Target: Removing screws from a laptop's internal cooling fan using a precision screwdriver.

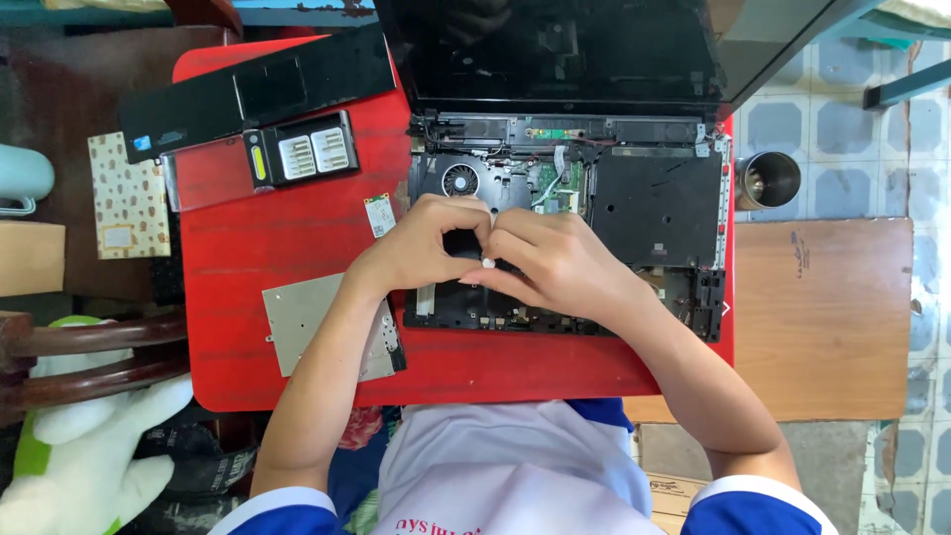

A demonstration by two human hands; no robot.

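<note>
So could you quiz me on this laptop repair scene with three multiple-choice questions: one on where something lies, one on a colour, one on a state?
1. Where does the metal cup stand?
A. right of the laptop
B. on the keyboard panel
C. in the person's lap

2. What colour is the table under the laptop?
A. green
B. red
C. white

3. In what state is the laptop base?
A. shut
B. wrapped in plastic
C. opened up, fan and boards bare

Answers: 1 A, it stands on the tiled floor past the laptop's right edge. 2 B, red shows all round the parts. 3 C, the fan lies exposed above the left hand and right hand.
</note>
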